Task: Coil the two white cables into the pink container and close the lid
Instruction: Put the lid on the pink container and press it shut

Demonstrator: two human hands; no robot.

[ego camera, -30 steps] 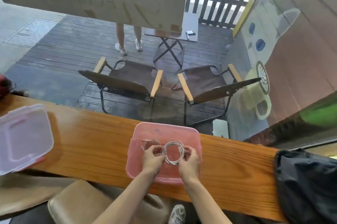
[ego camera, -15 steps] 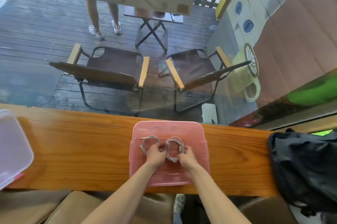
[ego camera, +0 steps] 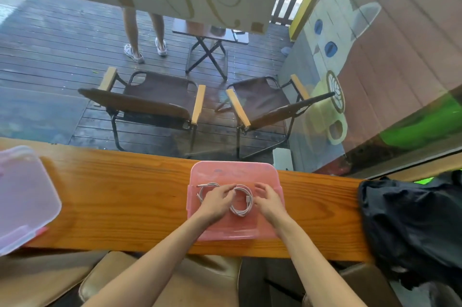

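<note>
With both coils (ego camera: 241,200) lying flat in the container (ego camera: 268,228) and your left hand (ego camera: 216,200) pinching the right coil while your right hand (ego camera: 268,200) hovers open beside it, press them down before fetching the lid (ego camera: 23,196) far left.

Bare worktop (ego camera: 120,196) lies open between the lid (ego camera: 25,196) at far left and the central pink container (ego camera: 235,171); a black bag (ego camera: 410,226) blocks the right.
</note>
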